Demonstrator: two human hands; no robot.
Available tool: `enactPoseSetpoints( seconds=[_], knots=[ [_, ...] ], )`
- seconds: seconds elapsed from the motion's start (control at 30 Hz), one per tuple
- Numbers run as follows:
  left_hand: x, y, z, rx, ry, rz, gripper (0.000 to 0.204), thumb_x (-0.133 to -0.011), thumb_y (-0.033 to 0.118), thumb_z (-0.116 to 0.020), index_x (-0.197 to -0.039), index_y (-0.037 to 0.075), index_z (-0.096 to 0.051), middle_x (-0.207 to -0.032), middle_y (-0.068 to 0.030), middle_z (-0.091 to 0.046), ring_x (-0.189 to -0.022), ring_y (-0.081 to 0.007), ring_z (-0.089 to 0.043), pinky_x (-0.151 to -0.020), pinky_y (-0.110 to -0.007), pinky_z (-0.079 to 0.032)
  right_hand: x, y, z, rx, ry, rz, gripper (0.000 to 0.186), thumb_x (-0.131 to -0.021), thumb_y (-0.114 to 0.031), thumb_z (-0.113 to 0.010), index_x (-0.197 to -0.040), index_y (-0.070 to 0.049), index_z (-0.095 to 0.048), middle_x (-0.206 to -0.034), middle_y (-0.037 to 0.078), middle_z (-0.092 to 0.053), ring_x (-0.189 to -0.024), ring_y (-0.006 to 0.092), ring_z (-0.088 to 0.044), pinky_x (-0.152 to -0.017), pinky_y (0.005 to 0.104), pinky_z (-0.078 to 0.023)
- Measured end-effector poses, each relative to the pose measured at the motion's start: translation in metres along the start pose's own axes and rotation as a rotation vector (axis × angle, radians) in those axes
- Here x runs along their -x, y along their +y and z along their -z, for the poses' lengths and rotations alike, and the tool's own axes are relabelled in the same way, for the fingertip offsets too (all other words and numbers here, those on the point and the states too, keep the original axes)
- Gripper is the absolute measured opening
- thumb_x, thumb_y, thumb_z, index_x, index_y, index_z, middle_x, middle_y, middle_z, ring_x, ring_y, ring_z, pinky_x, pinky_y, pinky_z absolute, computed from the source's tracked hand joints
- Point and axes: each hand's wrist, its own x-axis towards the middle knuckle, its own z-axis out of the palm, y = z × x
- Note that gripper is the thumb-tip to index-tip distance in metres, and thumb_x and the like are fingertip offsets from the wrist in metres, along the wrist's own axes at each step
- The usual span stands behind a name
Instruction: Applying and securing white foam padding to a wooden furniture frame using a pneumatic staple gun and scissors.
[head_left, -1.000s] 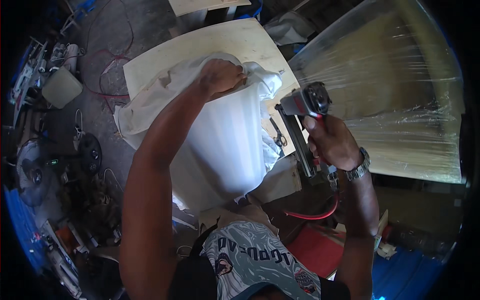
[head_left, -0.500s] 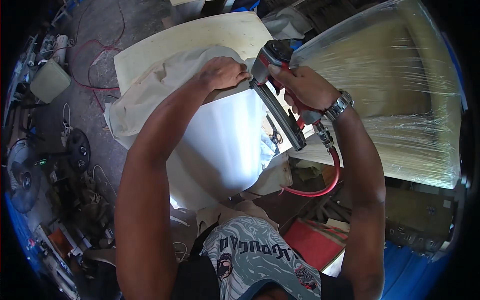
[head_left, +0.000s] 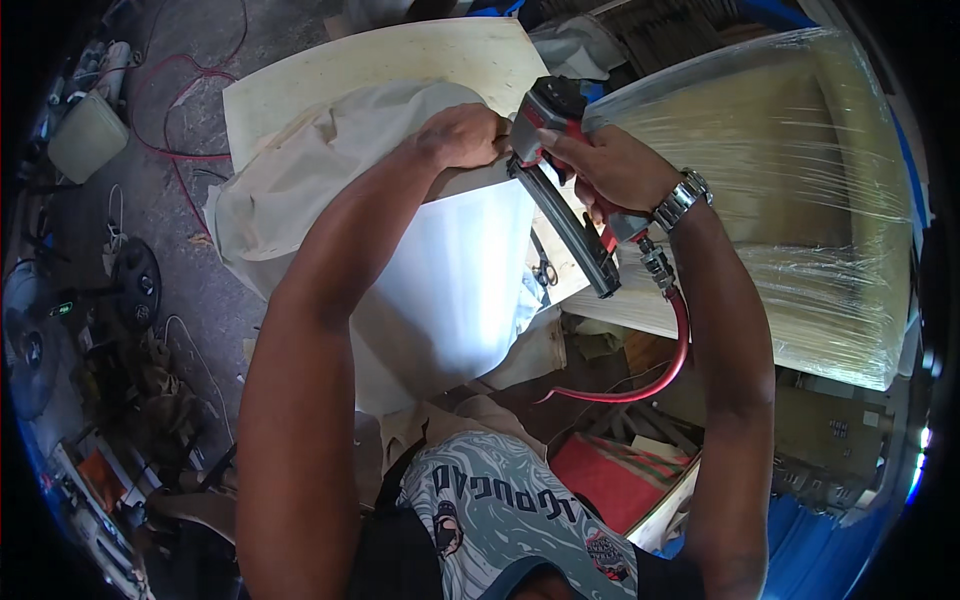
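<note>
My right hand (head_left: 618, 168) grips the handle of a red and black air staple gun (head_left: 548, 108). Its long magazine slants down toward me, and a red air hose (head_left: 683, 335) hangs from the handle's end. The gun's nose is right at the edge of a fabric-covered piece. My left hand (head_left: 470, 136) is closed at that edge beside the nose, with its fingers pinching the beige fabric (head_left: 285, 190); the fingertips are partly hidden. Below the hands, the smooth pale front (head_left: 455, 280) of the piece is brightly lit.
A pale curved board (head_left: 400, 55) lies under and behind the fabric. Scissors (head_left: 545, 272) rest just below the gun. To the right stands a padded piece wrapped in clear film (head_left: 750, 160). A red panel (head_left: 610, 480) is low at the right; a fan (head_left: 135, 285) stands left.
My left hand has shifted slightly right along the fabric edge, closer to the staple gun. The gun has moved very little. The surroundings have shifted a bit with my head.
</note>
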Motion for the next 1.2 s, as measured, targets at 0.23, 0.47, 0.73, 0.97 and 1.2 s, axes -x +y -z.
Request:
enactPoseSetpoints(
  seconds=[0.23, 0.47, 0.73, 0.97, 1.2],
  knots=[
    [-0.009, -0.032, -0.027, 0.071, 0.149, -0.218, 0.028, -0.081, 0.028, -0.070, -0.105, 0.012, -0.071, -0.104, -0.0152, -0.071, -0.096, -0.0353, -0.067, -0.085, -0.044, -0.054, 0.005, -0.025, -0.015, 0.005, -0.038, -0.005, 0.063, -0.096, -0.062, -0.049, -0.085, -0.001, -0.061, -0.057, 0.002, -0.055, -0.047, 0.0124, -0.059, -0.045, 0.0266, -0.047],
    [-0.021, -0.038, -0.043, 1.460, -0.237, -0.047, 0.043, -0.101, 0.031, -0.045, -0.130, 0.002, -0.056, -0.127, -0.0170, -0.062, -0.111, -0.0292, -0.063, -0.098, -0.041, -0.050, 0.010, -0.037, -0.029, -0.066, -0.107, 0.019, 0.064, -0.094, -0.064, -0.052, -0.082, -0.001, -0.061, -0.059, 0.003, -0.057, -0.048, 0.0133, -0.058, -0.046, 0.0287, -0.049],
    [-0.008, -0.011, -0.018, 0.015, 0.087, -0.145, 0.039, -0.095, 0.045, -0.054, -0.098, 0.011, -0.071, -0.096, -0.0165, -0.070, -0.094, -0.0374, -0.067, -0.083, -0.048, -0.052, 0.088, 0.108, -0.036, -0.355, 0.238, -0.109, 0.051, -0.098, -0.050, -0.055, -0.095, 0.000, -0.062, -0.051, 0.002, -0.054, -0.040, 0.0111, -0.052, -0.039, 0.0263, -0.038],
    [-0.001, -0.002, -0.021, -0.078, 0.141, -0.209, 0.037, -0.094, 0.043, -0.057, -0.094, 0.007, -0.067, -0.091, -0.0181, -0.068, -0.089, -0.0395, -0.064, -0.078, -0.050, -0.049, 0.079, 0.375, -0.148, -0.174, 0.271, -0.270, 0.031, -0.091, -0.029, -0.057, -0.099, 0.000, -0.062, -0.076, 0.014, -0.067, -0.071, 0.0276, -0.067, -0.064, 0.0426, -0.051],
    [0.054, 0.042, 0.003, -0.308, 0.753, 0.022, 0.018, -0.090, 0.019, -0.069, -0.099, 0.004, -0.061, -0.095, -0.0145, -0.065, -0.088, -0.0347, -0.064, -0.077, -0.043, -0.050, -0.001, 0.496, -0.218, -0.056, 0.303, -0.205, 0.046, -0.088, -0.020, -0.057, -0.132, -0.009, -0.048, -0.103, 0.025, -0.067, -0.096, 0.0481, -0.062, -0.082, 0.0543, -0.050]
  ],
)
